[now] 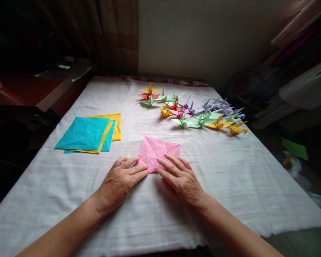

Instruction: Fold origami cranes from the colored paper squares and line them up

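A creased sheet of pink origami paper (156,150) lies on the white cloth in front of me, one corner pointing towards me. My left hand (124,176) rests palm down with its fingers stretched along the paper's near left edge. On the near right side, the fingers of my right hand (180,176) are spread and lie over the sheet. Parts of the near edges are hidden under my fingertips. Beyond the sheet stand several folded paper cranes in green (202,121), yellow, red, pink and purple.
To the left is a loose stack of blue paper (85,134) and yellow paper (117,125), all creased. The white cloth (230,178) covers the whole tabletop. A dark wooden surface (24,89) with a clear plastic bag adjoins at the far left. Hanging fabric is at the right.
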`<action>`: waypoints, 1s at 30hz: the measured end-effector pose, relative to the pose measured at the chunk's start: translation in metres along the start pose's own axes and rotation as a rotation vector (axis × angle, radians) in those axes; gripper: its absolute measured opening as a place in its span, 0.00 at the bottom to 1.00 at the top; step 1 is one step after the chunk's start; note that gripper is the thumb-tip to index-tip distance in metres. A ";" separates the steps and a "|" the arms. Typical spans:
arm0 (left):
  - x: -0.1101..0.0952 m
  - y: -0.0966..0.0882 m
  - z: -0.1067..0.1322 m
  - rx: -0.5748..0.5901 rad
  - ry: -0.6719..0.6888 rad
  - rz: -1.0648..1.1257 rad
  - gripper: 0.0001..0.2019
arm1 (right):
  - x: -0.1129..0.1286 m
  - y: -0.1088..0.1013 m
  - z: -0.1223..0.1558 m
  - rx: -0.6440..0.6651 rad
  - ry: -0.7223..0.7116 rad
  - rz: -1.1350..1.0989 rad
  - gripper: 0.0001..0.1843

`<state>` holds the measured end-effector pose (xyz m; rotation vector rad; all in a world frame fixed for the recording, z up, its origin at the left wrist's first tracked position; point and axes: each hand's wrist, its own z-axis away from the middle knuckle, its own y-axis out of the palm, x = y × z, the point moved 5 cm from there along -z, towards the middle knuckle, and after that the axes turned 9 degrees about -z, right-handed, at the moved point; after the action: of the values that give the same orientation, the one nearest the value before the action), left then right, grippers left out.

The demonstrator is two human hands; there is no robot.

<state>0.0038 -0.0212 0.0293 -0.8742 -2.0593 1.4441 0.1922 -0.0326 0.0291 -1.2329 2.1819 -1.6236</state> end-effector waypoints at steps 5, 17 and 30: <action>0.000 0.001 0.001 0.000 0.005 -0.018 0.16 | 0.006 0.024 0.001 0.261 0.036 -0.087 0.25; 0.001 0.003 0.005 -0.004 0.027 -0.030 0.18 | -0.035 -0.002 0.031 0.501 0.166 0.020 0.34; 0.020 -0.012 0.022 0.068 0.218 -0.079 0.17 | -0.040 -0.001 0.037 0.457 0.191 0.053 0.34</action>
<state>-0.0282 -0.0233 0.0337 -0.8713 -1.8531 1.3070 0.2390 -0.0325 0.0015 -0.9120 1.7637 -2.1328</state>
